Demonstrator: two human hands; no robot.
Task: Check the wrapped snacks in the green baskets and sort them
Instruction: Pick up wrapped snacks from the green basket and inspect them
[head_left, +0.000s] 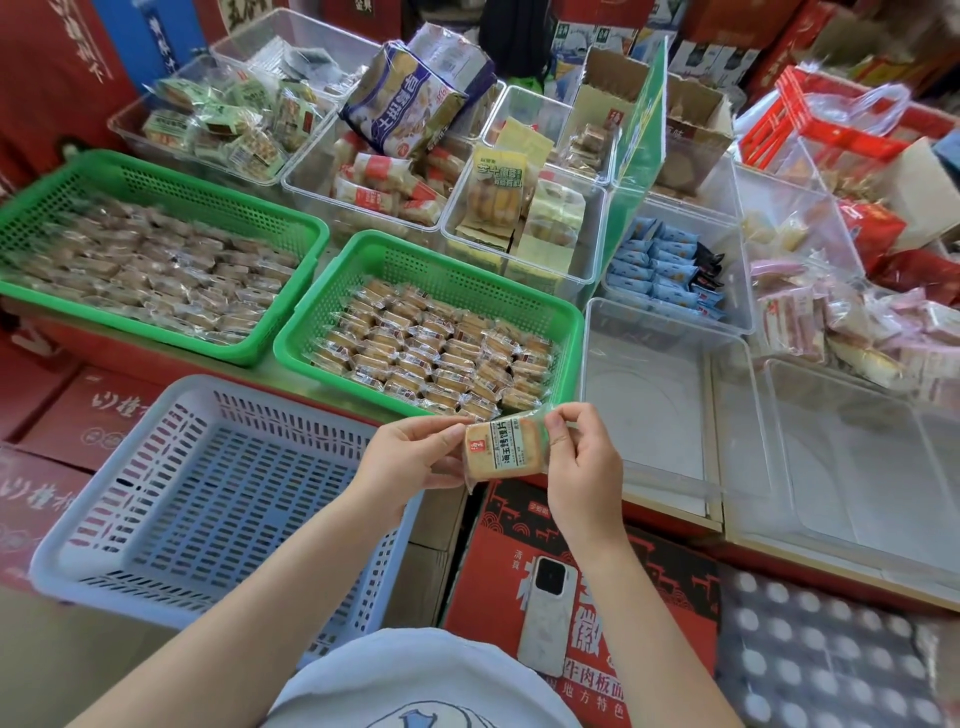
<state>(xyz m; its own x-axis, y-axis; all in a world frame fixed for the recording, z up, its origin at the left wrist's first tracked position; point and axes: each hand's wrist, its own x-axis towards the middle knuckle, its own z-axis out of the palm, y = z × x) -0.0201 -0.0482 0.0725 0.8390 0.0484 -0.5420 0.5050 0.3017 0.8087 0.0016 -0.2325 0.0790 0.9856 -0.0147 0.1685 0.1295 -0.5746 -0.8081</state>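
Item in hand: one wrapped snack (506, 449), a pale square biscuit in clear film with a white label strip of printed characters, which I see held up just in front of the near rim of the right-hand green basket (569, 332). My left hand (415, 452) pinches its left edge between thumb and curled fingers; my right hand (584, 457) pinches the right edge the same way, thumb on the front face. The snack touches nothing else. Right-hand green basket: filled with rows of similar golden wrapped biscuits (436, 353). Left-hand green basket (156, 179): larger, set just beside the first, holding many browner wrapped pieces (145, 270) in a loose layer. Pale blue slotted basket (67, 561): nearest me on the left, below the left forearm, nothing visible inside it. Clear plastic bins (587, 332): to the right of the green baskets. Further clear bins behind hold assorted packets, among them small blue sachets (660, 270). White phone (545, 613): lying face down on a red carton (493, 571) under my right forearm.
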